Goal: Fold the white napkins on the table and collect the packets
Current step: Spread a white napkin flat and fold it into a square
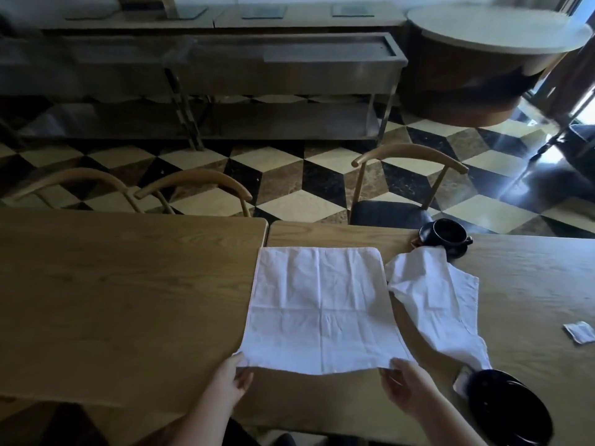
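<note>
A white napkin (318, 304) lies spread flat and square on the wooden table (128, 284), with fold creases crossing it. My left hand (230, 379) pinches its near left corner and my right hand (407, 383) pinches its near right corner. A second white napkin (434, 300) lies crumpled to the right, its far end against a black cup. One small white packet (579, 332) rests near the table's right edge. Another white packet (462, 379) pokes out beside a black plate, partly hidden.
A black cup on a saucer (446, 238) stands at the far right of the table. A black plate (512, 410) sits at the near right edge. Wooden chairs (409, 165) line the far side. A seam (266, 233) divides two joined tabletops.
</note>
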